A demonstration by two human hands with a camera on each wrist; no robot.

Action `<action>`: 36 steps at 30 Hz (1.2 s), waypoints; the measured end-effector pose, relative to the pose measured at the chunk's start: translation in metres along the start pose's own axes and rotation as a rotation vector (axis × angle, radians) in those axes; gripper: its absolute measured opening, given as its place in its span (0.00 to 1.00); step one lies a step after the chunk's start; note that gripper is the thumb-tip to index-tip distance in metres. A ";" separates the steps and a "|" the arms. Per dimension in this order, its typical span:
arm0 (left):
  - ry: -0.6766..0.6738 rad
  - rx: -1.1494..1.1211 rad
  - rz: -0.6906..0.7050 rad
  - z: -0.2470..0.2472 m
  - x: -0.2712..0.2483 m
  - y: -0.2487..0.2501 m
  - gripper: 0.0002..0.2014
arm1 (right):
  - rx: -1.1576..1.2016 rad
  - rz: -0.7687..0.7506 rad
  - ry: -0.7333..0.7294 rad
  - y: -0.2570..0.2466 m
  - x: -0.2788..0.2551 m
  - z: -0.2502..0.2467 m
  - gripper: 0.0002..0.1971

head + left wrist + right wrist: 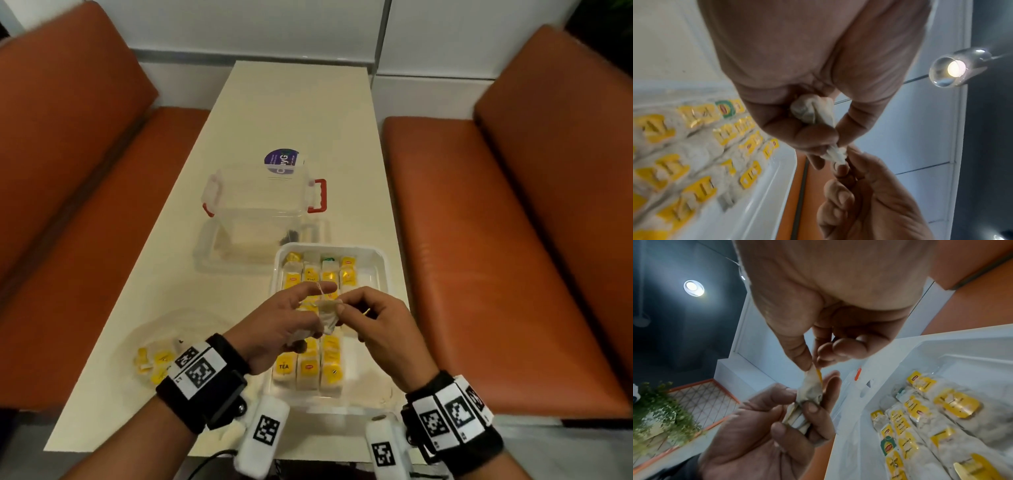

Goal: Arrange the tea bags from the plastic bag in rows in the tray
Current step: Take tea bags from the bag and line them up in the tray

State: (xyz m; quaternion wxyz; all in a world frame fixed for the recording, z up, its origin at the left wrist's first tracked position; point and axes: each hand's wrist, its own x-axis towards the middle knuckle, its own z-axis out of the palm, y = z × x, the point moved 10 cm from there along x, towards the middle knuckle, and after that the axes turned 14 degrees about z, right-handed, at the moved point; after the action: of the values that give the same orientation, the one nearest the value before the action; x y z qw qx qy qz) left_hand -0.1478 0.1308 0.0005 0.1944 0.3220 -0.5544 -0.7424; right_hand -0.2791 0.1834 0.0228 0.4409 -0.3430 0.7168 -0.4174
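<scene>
Probably a café booth: orange padded benches (496, 260) flank a narrow table (294, 113).

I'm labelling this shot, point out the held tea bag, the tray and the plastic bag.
tea bag (328, 317): head view, crumpled paper body.
tray (381, 270): head view, right rim.
plastic bag (161, 329): head view, clear film.

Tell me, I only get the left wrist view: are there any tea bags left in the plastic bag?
Observer: Yes. The plastic bag, left of the tray, holds several yellow-tagged tea bags.
Operator: What's beyond the tray?
Observer: A clear container with red handles.
Operator: Does the held tea bag have a tag?
Observer: Yes. The right wrist view shows a yellow tag where the right hand pinches the held tea bag.
</scene>
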 end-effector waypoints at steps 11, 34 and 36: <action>0.213 -0.535 -0.166 0.040 0.004 -0.043 0.15 | 0.317 0.170 -0.032 0.019 0.006 -0.023 0.09; 0.250 -0.288 -0.153 0.037 0.002 -0.065 0.09 | 0.088 0.198 -0.049 0.042 0.013 -0.033 0.04; 0.260 -0.230 -0.145 0.033 0.001 -0.068 0.08 | -0.014 0.162 -0.053 0.041 0.014 -0.033 0.03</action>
State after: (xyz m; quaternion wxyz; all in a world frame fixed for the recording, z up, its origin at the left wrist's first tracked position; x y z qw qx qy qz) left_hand -0.1668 0.1744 -0.0584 0.2461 0.4299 -0.4113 -0.7652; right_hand -0.3198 0.1983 -0.0099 0.4894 -0.2979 0.7333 -0.3660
